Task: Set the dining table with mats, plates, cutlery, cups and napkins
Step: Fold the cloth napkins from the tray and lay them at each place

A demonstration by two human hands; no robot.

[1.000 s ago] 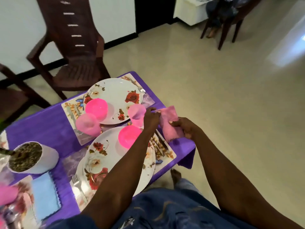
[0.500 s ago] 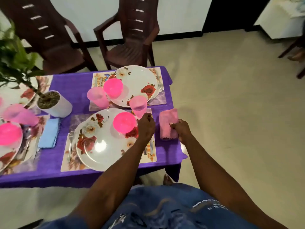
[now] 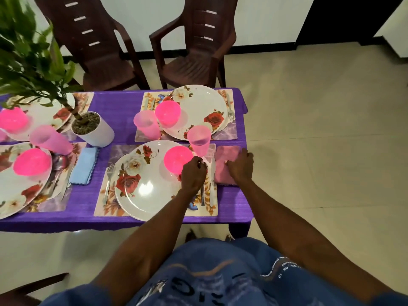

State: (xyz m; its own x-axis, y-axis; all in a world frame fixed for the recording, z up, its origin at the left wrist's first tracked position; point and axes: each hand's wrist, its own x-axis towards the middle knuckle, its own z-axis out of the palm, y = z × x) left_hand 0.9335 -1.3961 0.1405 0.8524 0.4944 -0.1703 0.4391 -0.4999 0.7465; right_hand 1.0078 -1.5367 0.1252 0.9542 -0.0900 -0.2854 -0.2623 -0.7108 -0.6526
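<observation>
On the purple table [image 3: 123, 107], the near place mat [image 3: 207, 210] holds a rose-patterned plate [image 3: 143, 191] with a pink bowl [image 3: 176, 159] on it. A fork [image 3: 108, 180] lies to its left. A pink cup [image 3: 199, 138], a spoon [image 3: 202, 197] and a knife [image 3: 212, 184] are to its right. My left hand [image 3: 194, 173] is curled over the spoon's upper end, at the plate's right rim. My right hand [image 3: 240, 166] presses on a folded pink napkin [image 3: 221, 173], which lies flat just right of the mat near the table corner.
The far setting has a plate [image 3: 203, 107], pink bowl [image 3: 167, 112], cup [image 3: 145, 124] and fork [image 3: 230, 109]. Further left are a potted plant [image 3: 95, 131], a blue napkin [image 3: 85, 165] and more settings. Two brown chairs [image 3: 194, 62] stand behind the table. Its right edge is close to the pink napkin.
The pink napkin, held up in both hands a second ago, now lies flat on the table under my right hand. My left hand moved from it to the spoon. The view swung left.
</observation>
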